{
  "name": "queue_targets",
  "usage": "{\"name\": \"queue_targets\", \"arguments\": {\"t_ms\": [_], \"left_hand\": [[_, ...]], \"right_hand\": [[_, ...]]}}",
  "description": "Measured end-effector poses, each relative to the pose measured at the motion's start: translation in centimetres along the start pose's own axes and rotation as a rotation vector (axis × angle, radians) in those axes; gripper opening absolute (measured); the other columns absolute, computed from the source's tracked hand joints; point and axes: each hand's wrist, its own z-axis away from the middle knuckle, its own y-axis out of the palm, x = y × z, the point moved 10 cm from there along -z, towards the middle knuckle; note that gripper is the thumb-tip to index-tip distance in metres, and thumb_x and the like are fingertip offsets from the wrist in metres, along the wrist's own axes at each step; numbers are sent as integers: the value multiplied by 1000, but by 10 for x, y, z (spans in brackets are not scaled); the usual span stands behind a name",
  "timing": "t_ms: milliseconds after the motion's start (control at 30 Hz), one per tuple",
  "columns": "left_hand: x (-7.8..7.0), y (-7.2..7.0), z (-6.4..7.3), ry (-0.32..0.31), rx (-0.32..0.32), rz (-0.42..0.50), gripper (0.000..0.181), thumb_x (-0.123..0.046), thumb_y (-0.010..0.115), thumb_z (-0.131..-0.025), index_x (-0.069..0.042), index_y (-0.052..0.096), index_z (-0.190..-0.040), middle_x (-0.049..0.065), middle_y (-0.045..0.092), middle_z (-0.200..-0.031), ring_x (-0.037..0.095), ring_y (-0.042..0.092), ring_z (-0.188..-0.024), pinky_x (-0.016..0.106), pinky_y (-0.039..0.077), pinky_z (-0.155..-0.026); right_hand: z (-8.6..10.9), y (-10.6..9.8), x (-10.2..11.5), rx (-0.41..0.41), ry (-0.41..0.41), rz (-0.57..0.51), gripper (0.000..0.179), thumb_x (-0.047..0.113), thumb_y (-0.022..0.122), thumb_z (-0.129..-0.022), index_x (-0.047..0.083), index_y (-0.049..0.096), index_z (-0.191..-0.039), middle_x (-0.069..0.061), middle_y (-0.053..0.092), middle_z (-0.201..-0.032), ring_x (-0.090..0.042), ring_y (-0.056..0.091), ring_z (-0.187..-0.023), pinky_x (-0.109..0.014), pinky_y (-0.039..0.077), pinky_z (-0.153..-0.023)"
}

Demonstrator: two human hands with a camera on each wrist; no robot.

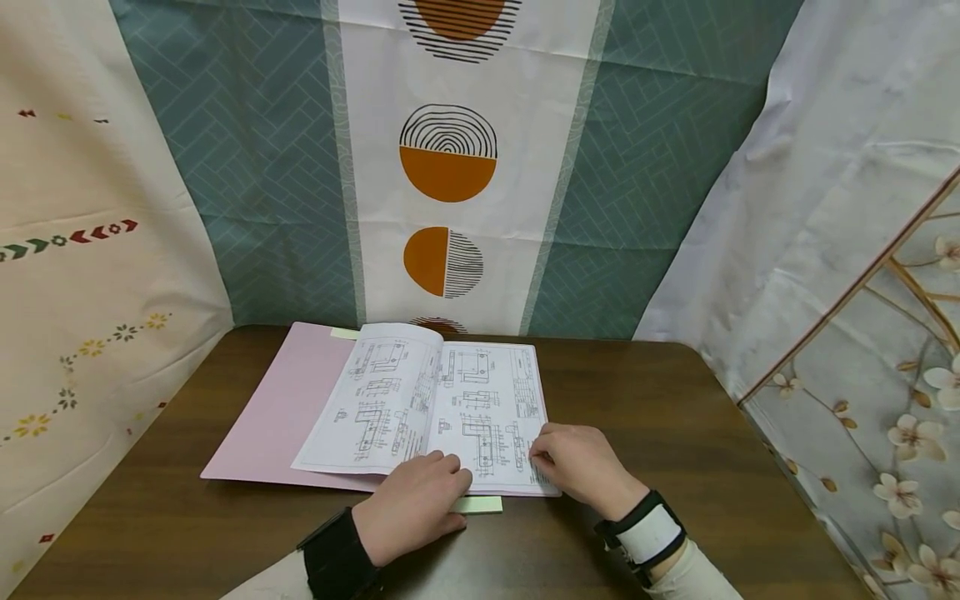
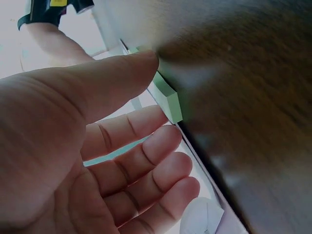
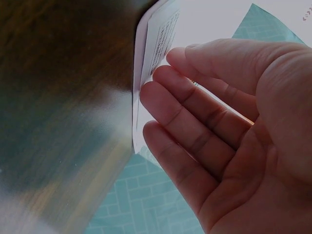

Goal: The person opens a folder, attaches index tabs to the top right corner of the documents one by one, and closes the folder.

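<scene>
An open booklet of technical drawings lies on a pink folder (image 1: 258, 425). Its left page (image 1: 375, 400) bulges upward near the spine, while the right page (image 1: 495, 417) lies flat. At the lower edge, the left hand (image 1: 416, 504) rests its fingers on the paper, thumb apart and lower. A pale green sticky-note pad (image 1: 480, 504) sits just right of that hand; the left wrist view shows the pad (image 2: 168, 100) close to the thumb. By the booklet's lower right edge, the right hand (image 1: 585, 467) has gently bent fingers (image 3: 168, 105) at the page; nothing shows between them.
Another pale green strip (image 1: 344, 333) pokes out at the folder's top edge. The brown wooden table (image 1: 637, 400) reaches back to a patterned curtain (image 1: 285, 167). Floral cloth (image 1: 900, 433) hangs on the right, cream cloth (image 1: 90, 317) on the left.
</scene>
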Motion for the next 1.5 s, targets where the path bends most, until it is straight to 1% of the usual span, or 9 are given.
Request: {"name": "queue_targets", "arguments": {"t_ms": [167, 300, 467, 667, 867, 1067, 1200, 1367, 1500], "left_hand": [[1, 4, -2, -12, 7, 8, 34, -39, 97, -86, -16, 74, -97, -8, 58, -84, 11, 50, -73, 28, 44, -62], [3, 6, -3, -18, -4, 3, 33, -39, 96, -86, -17, 73, -96, -8, 59, -84, 12, 53, -73, 30, 44, -60], [6, 8, -3, -23, -7, 10, 31, -37, 95, -87, -19, 72, -94, -8, 57, -83, 13, 53, -73, 31, 42, -60], [5, 8, -4, -13, -12, 12, 29, -34, 95, -88, -18, 72, -95, -8, 57, -83, 12, 51, -72, 30, 42, -60], [5, 8, -5, -12, -9, 26, 25, -29, 93, -89, -17, 72, -95, -8, 56, -82, 12, 50, -72, 29, 44, -63], [0, -1, -3, 12, -18, 27, 26, -28, 90, -93, -14, 68, -96, -7, 58, -77, 10, 53, -67, 30, 47, -62], [-1, -9, -3, 23, -39, 29, 26, -27, 89, -95, -13, 67, -95, -7, 57, -74, 8, 51, -64, 29, 47, -61], [1, -21, -7, 11, -71, 33, 27, -26, 89, -96, -13, 65, -92, -8, 55, -74, 8, 49, -64, 29, 47, -62], [5, -27, -12, -5, -83, 37, 27, -27, 88, -97, -13, 65, -93, -8, 54, -74, 9, 48, -65, 29, 47, -62]], "right_hand": [[0, 0, 0, 1, 4, -8, 5, 23, 90, -94, 19, 87, -95, 6, 74, -92, -8, 52, -70, -27, 45, -65], [0, -2, 1, -8, -6, -9, 4, 21, 90, -94, 19, 86, -93, 7, 73, -89, -7, 51, -69, -27, 44, -65], [0, -2, 2, -19, -27, -12, 6, 19, 89, -95, 19, 85, -91, 7, 72, -87, -7, 50, -68, -27, 44, -64], [0, -2, 1, -19, -27, -14, 5, 19, 89, -94, 18, 85, -92, 7, 73, -88, -7, 51, -69, -27, 45, -64], [0, -2, 0, -18, -23, -10, 4, 19, 89, -95, 18, 85, -92, 6, 73, -88, -7, 51, -68, -27, 45, -64], [1, -3, 1, -10, -18, -12, 5, 20, 89, -95, 19, 85, -92, 8, 72, -87, -6, 50, -68, -27, 45, -63], [0, -4, 0, 5, -15, -22, 5, 20, 88, -96, 18, 85, -93, 8, 70, -86, -6, 49, -67, -27, 44, -62], [-1, -4, -2, 35, -6, -58, 6, 21, 88, -96, 17, 85, -93, 8, 69, -84, -6, 50, -67, -27, 45, -62], [-3, -3, -3, 50, 16, -61, 10, 21, 87, -97, 19, 82, -89, 10, 62, -77, -8, 49, -65, -29, 44, -61]]}}
